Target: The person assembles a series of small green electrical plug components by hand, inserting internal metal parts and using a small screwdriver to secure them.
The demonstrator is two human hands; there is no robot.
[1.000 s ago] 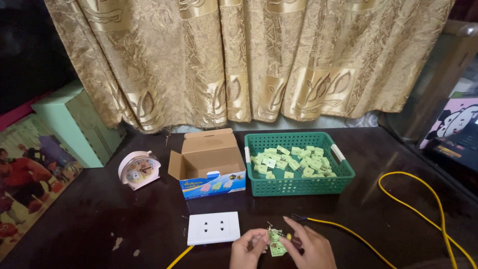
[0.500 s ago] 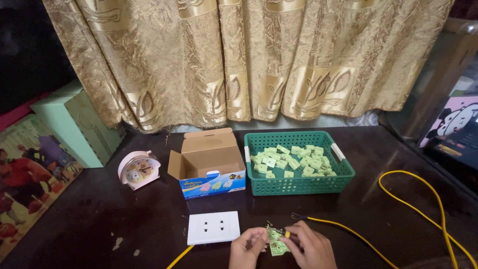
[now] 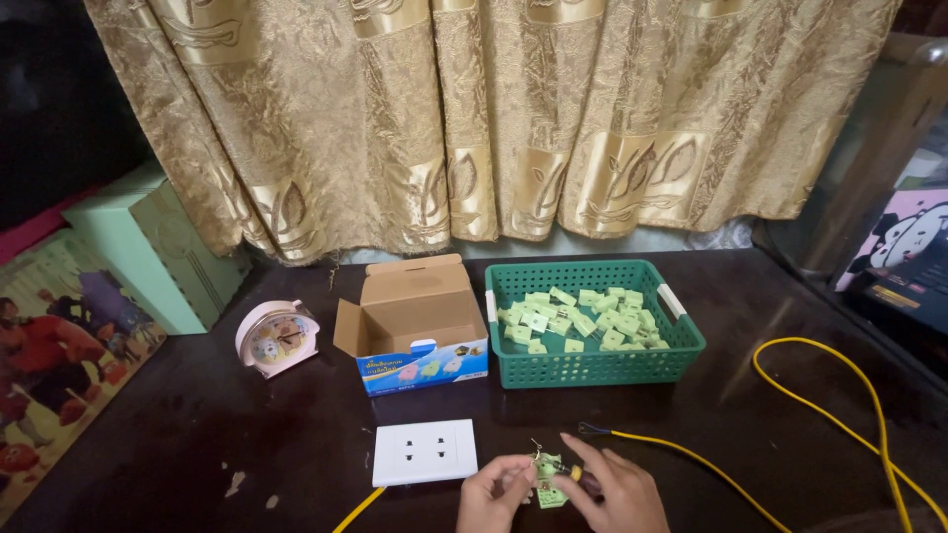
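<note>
At the bottom edge of the head view, my left hand [image 3: 491, 496] and my right hand [image 3: 614, 491] meet over a small pale green part [image 3: 549, 491] with thin wire leads. Both pinch it just above the dark table. My right hand also grips a dark-handled tool [image 3: 584, 481] pressed to the part. A white socket plate [image 3: 425, 451] lies just left of my left hand. A yellow cable [image 3: 681, 454] runs from beside my right hand toward the right. Behind my hands stands a green basket [image 3: 592, 370] holding several similar pale green parts.
An open cardboard box [image 3: 415, 326] sits left of the basket. A small pink alarm clock [image 3: 276, 338] stands farther left, near a mint green box [image 3: 148, 247]. A gold curtain [image 3: 474, 109] hangs at the back. A picture [image 3: 59, 345] leans at left.
My hands stay at the bottom edge with small finger shifts on the green part. The camera has tilted slightly, so both hands sit lower in view.
</note>
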